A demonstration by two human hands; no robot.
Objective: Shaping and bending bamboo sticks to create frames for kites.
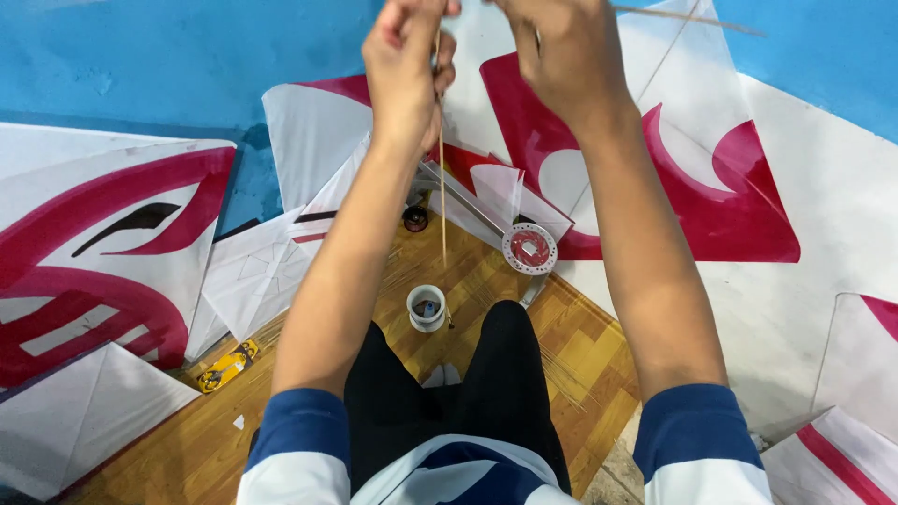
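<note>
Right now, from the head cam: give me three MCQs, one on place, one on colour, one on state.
1. Where does the small white cup stand?
A. on the wooden floor, between the knees
B. on a kite sheet
C. in the left hand

2. Which colour marks the white kite sheets?
A. green
B. red
C. yellow

3. How is the thin stick held?
A. lying flat on the floor
B. hanging down from the left hand
C. stuck in the cup

Answers: A, the cup sits on bare wood; B, red shapes on white; B, the left fingers pinch its top.
</note>
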